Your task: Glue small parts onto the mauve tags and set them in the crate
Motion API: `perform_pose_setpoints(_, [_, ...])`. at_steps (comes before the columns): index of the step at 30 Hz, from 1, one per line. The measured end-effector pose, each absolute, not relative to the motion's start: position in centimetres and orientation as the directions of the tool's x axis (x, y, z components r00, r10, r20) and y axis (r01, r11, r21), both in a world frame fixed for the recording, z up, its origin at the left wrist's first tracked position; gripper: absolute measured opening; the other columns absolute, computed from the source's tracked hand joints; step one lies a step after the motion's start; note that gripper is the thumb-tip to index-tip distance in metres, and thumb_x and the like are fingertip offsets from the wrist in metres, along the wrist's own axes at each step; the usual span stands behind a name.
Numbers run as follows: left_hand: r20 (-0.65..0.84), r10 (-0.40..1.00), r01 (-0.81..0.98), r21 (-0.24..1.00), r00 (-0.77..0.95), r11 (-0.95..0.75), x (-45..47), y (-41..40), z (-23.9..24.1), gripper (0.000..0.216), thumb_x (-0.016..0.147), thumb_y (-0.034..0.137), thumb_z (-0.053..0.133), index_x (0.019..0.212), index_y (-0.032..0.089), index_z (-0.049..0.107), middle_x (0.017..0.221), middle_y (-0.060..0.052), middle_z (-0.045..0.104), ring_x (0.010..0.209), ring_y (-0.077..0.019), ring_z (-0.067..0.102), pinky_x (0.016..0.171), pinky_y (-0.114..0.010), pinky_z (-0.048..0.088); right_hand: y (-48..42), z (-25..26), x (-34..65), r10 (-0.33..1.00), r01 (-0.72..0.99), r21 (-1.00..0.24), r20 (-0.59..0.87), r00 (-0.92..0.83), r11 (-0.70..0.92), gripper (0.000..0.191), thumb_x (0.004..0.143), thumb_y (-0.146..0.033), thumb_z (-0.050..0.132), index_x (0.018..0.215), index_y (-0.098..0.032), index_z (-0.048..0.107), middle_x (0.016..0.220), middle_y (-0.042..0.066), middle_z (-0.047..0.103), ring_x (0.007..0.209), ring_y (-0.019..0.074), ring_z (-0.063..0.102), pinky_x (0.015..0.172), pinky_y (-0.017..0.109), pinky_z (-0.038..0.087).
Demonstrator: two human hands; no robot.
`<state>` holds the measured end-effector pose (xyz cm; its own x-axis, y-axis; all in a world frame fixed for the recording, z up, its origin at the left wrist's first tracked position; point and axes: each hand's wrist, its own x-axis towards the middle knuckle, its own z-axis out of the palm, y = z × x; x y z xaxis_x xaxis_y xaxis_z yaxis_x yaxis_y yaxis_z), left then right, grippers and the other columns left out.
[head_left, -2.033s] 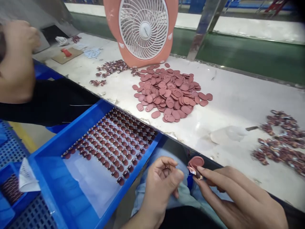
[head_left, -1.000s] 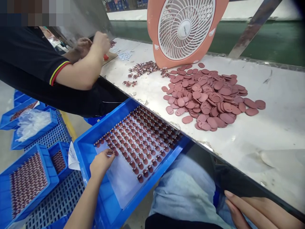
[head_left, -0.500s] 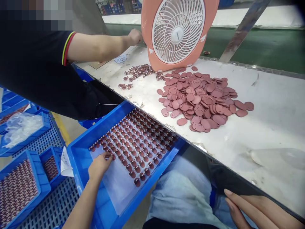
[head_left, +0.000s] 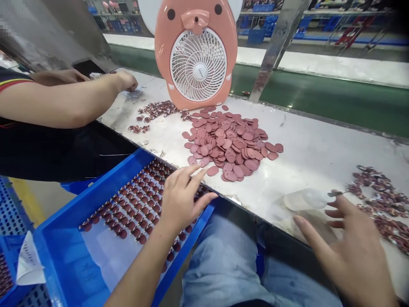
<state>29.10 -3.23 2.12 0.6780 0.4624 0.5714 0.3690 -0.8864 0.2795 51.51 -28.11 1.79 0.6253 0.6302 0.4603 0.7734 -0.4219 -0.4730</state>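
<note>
The person's left hand (head_left: 180, 198) is found raised over the near corner of the blue tray (head_left: 68, 251), at the edge of the white bench (head_left: 319, 153); its fingers are extended forward and its thumb stands well away from them. The fingertips lie just beside the near edge of a pile of reddish-brown oval discs (head_left: 230, 145); whether they touch a disc cannot be determined. The right hand (head_left: 351, 238) is at the bench's near edge, with thumb and fingers parted and the fingers slightly bent. Its fingertips are close to the dark tip of a translucent bottle (head_left: 302, 200) lying on its side; contact cannot be confirmed. Just beyond this hand, to the right, is a loose heap of small dark-red pieces (head_left: 383, 192). The discs occupy the middle of the bench, in front of an orange fan (head_left: 198, 64) standing upright. A second cluster of small dark pieces (head_left: 158, 109) lies left of the discs. Inside the tray, disc-bearing pieces (head_left: 137, 204) are set in rows on a white sheet (head_left: 105, 251), partly hidden by the left forearm. At the far left, a co-worker's hand (head_left: 126, 81) is above pale blue bits (head_left: 132, 93) on the bench.
</note>
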Motion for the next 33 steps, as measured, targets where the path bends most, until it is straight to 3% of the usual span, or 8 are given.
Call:
perform_pose_setpoints(4, [0.496, 0.435, 0.244, 0.405, 0.752, -0.881, 31.0, -3.2, 1.3, 0.038, 0.083, 0.038, 0.071, 0.121, 0.029, 0.069, 0.117, -0.006, 0.075, 0.107, -0.0265, 0.065, 0.095, -0.042, 0.040, -26.3, 1.8, 51.6, 0.651, 0.723, -0.501, 0.352, 0.672, -0.476, 0.045, 0.082, -0.060, 0.064, 0.067, -0.025, 0.041, 0.066, 0.000, 0.041, 0.066, 0.0228, 0.041, 0.065, 0.040, 0.034])
perform_pose_setpoints(9, [0.523, 0.591, 0.211, 0.613, 0.614, -0.761, 29.8, -5.9, 0.5, 0.020, 0.088, 0.019, 0.063, 0.099, 0.029, 0.076, 0.094, -0.003, 0.081, 0.083, -0.0189, 0.072, 0.082, -0.035, 0.049, -26.7, 2.0, 50.8, 0.610, 0.584, -0.722, 0.286, 0.739, -0.370, 0.025, 0.085, -0.045, 0.064, 0.089, -0.021, 0.057, 0.081, 0.005, 0.058, 0.076, 0.0242, 0.053, 0.064, 0.036, 0.040])
perform_pose_setpoints(11, [0.424, 0.742, 0.196, 0.786, 0.519, -0.586, 30.2, -8.2, 1.2, 0.018, 0.090, 0.023, 0.060, 0.102, 0.023, 0.074, 0.090, -0.006, 0.080, 0.081, -0.0193, 0.074, 0.076, -0.033, 0.054, -26.8, 2.4, 49.8, 0.631, 0.483, -0.847, 0.252, 0.734, -0.223, 0.028, 0.090, -0.047, 0.052, 0.098, -0.021, 0.055, 0.088, 0.006, 0.059, 0.072, 0.0213, 0.056, 0.058, 0.032, 0.045])
perform_pose_setpoints(13, [0.085, 0.894, 0.090, 0.986, 0.440, -0.138, 30.9, -10.5, 2.3, 0.018, 0.087, 0.030, 0.066, 0.099, 0.020, 0.074, 0.087, -0.007, 0.080, 0.075, -0.0182, 0.074, 0.067, -0.028, 0.057, -26.5, 2.9, 48.6, 0.679, 0.349, -0.934, 0.206, 0.705, -0.079, 0.028, 0.092, -0.049, 0.044, 0.097, -0.022, 0.050, 0.079, 0.003, 0.055, 0.057, 0.0161, 0.052, 0.044, 0.027, 0.043])
perform_pose_setpoints(15, [-0.306, 0.836, -0.042, 0.931, 0.455, 0.364, 31.5, -12.6, 3.4, 0.019, 0.075, 0.036, 0.079, 0.086, 0.020, 0.077, 0.081, -0.006, 0.080, 0.068, -0.0157, 0.072, 0.062, -0.023, 0.056, -26.0, 3.4, 47.3, 0.731, 0.222, -0.975, 0.139, 0.668, -0.018, 0.025, 0.090, -0.047, 0.051, 0.094, -0.022, 0.050, 0.071, -0.001, 0.052, 0.049, 0.0125, 0.047, 0.039, 0.023, 0.040])
perform_pose_setpoints(17, [-0.462, 0.731, -0.085, 0.815, 0.502, 0.573, 31.8, -14.0, 4.0, 0.020, 0.065, 0.035, 0.086, 0.076, 0.021, 0.078, 0.076, -0.004, 0.079, 0.067, -0.0146, 0.071, 0.064, -0.022, 0.056, -25.3, 3.7, 46.1, 0.776, 0.111, -0.994, 0.053, 0.629, -0.021, 0.024, 0.085, -0.040, 0.066, 0.093, -0.022, 0.052, 0.069, -0.001, 0.055, 0.052, 0.0119, 0.051, 0.043, 0.021, 0.043])
perform_pose_setpoints(28, [-0.162, 0.863, -0.218, 0.930, 0.479, 0.296, 31.7, -17.0, 2.7, 0.028, 0.055, 0.039, 0.091, 0.080, 0.030, 0.080, 0.068, 0.002, 0.066, 0.062, -0.0113, 0.060, 0.060, -0.022, 0.050, -24.5, 3.6, 42.2, 0.799, -0.407, -0.911, -0.293, 0.525, -0.067, 0.041, 0.083, -0.053, 0.066, 0.107, -0.027, 0.045, 0.069, -0.006, 0.052, 0.045, 0.0086, 0.044, 0.038, 0.019, 0.041])
perform_pose_setpoints(33, [-0.361, 0.743, -0.284, 0.759, 0.564, 0.585, 31.2, -16.9, 2.7, 0.030, 0.060, 0.043, 0.088, 0.082, 0.027, 0.075, 0.082, -0.002, 0.075, 0.072, -0.0172, 0.071, 0.051, -0.019, 0.052, -28.1, 4.1, 43.9, 0.746, -0.123, -0.986, -0.167, 0.645, -0.114, 0.048, 0.087, -0.046, 0.063, 0.128, -0.030, 0.043, 0.077, -0.001, 0.061, 0.054, 0.0122, 0.057, 0.045, 0.018, 0.047])
